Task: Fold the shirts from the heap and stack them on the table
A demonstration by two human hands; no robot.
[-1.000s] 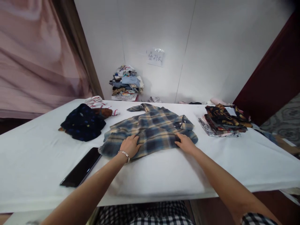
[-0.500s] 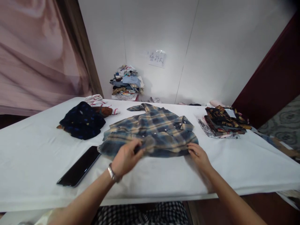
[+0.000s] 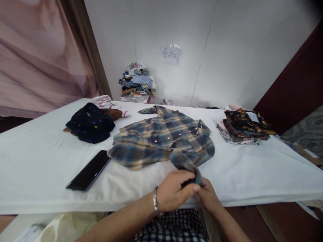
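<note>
A blue and tan plaid shirt (image 3: 161,139) lies spread on the white table (image 3: 252,174). One of its sleeves is drawn toward me, down to the near table edge. My left hand (image 3: 174,193), a bracelet on its wrist, and my right hand (image 3: 208,196) meet at that edge. Both pinch the end of the sleeve, with the cuff between their fingers.
A black phone (image 3: 88,170) lies left of the shirt. A dark blue dotted garment (image 3: 89,123) sits at the far left, a folded stack of dark patterned shirts (image 3: 243,129) at the right. A pile of clothes (image 3: 137,82) stands against the wall under a paper sign (image 3: 171,54).
Both hands left the shirt's front hem and came back toward me. They pulled a sleeve out from the shirt to the table's near edge and closed on its cuff.
</note>
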